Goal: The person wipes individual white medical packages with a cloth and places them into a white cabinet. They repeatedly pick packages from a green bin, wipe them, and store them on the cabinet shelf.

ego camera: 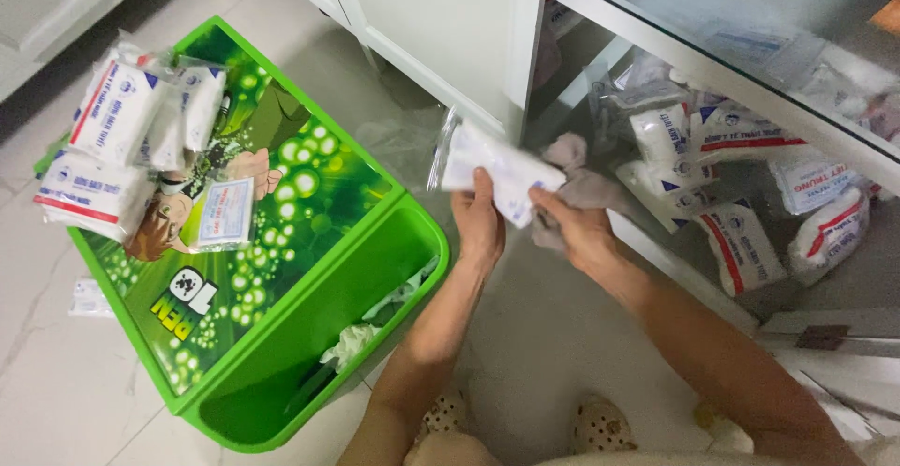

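Holding a clear plastic packet of white gauze (492,168) in both hands, in front of an open glass cabinet. Head view: left hand (480,222) closed on the packet's lower edge, thumb over the front; right hand (579,230) pinching its right end, with a grey cloth (574,177) bunched behind the fingers. More white packets (741,185) lie on the cabinet shelf, others (117,142) stacked on the green child's desk (309,269). Judgement: grip by the sealed edges, keep the film flat, avoid crushing the contents.
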